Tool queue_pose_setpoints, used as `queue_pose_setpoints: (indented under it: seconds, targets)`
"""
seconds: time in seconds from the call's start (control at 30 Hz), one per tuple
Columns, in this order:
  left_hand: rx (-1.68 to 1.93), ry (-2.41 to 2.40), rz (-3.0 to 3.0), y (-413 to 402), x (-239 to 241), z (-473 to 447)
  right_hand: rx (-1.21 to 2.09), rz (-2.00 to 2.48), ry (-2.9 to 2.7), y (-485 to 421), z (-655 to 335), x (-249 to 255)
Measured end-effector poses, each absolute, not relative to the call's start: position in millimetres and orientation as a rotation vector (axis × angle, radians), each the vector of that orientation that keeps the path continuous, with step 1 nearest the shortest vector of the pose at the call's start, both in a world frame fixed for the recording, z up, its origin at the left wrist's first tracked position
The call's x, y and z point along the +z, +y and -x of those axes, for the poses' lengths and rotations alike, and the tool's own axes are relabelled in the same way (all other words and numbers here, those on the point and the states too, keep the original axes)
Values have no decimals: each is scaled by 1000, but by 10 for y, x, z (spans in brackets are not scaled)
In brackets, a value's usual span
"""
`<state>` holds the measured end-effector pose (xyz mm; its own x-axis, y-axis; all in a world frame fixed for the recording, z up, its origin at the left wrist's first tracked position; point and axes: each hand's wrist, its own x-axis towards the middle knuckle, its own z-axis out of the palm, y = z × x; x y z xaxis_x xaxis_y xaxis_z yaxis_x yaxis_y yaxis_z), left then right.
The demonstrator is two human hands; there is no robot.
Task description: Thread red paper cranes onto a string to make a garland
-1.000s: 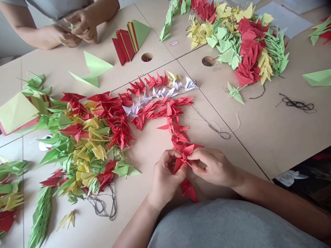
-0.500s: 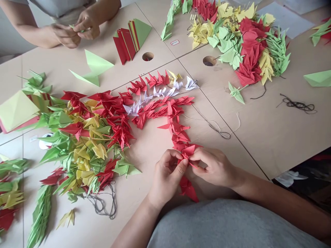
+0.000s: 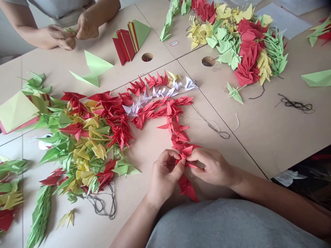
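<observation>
Near the table's front edge, my left hand [image 3: 168, 172] pinches a red origami crane [image 3: 186, 151] between thumb and forefinger. From the other side my right hand [image 3: 212, 164] grips the same crane's right part with closed fingertips. Just beyond it runs a line of red paper cranes [image 3: 178, 129], which the held crane overlaps; whether it is strung to them I cannot tell. Below my hands lies another red crane [image 3: 188, 188], partly hidden by my fingers. White cranes [image 3: 161, 92] and more red ones lie farther back on the table.
A big heap of green, yellow and red cranes [image 3: 88, 137] lies at left, with dark string [image 3: 102, 205] beside it. Another colourful heap [image 3: 249, 51] is at the back right, near a string bundle [image 3: 296, 104]. Across the table, a co-worker's hands [image 3: 74, 34] handle a small paper piece.
My hands stay on the red crane and have barely moved. The co-worker's hands have shifted slightly. The whole view has drifted a little.
</observation>
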<state>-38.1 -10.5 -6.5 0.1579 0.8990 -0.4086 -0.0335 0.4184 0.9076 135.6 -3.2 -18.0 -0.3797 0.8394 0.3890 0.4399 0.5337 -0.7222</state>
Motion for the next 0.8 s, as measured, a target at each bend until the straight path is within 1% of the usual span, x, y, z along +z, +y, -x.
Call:
queue_pose_setpoints:
  seconds: [0.17,0.27,0.57,0.8]
  targets:
    - [815,1148,-943,-103,-50,392,972,1087,-1814,-7,-1390,-121]
    - [793,1091,-943,-116,-52,397,1099,1157,-1716,10,-1415,-99]
    - [814,1128,-922,-94,-35,401,1237,1145,-1658,38,-1411,-94]
    - [845,1010,-815,-59,-22,388,1706,1113,-1394,46,-1457,-87]
